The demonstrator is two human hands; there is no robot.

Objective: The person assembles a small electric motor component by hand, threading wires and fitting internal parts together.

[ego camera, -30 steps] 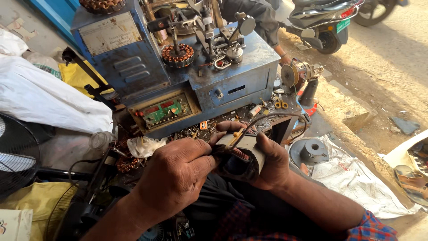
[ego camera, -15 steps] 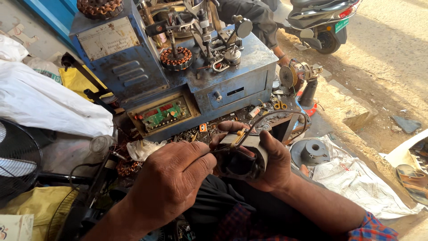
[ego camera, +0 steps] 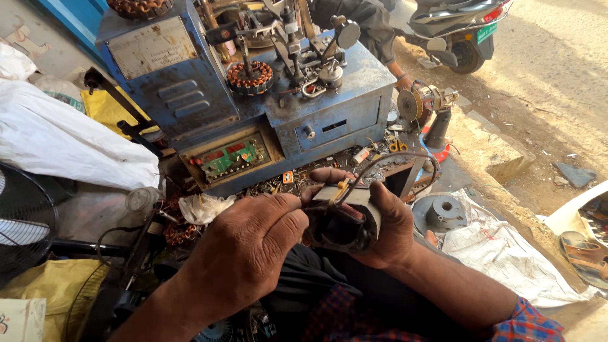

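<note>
The small motor stator sits cupped in the right hand, fingers wrapped around its dark body, lifted slightly higher than a moment ago. The left hand has closed in, fingers pinching at its rim. Beyond stands the blue winding machine on cluttered ground, white sacks and a fan guard to the left, a scooter out on the street.

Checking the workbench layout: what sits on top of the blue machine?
On the blue machine sit a copper-wound stator and a metal winding fixture. What lies behind the fixture is hidden.
</note>
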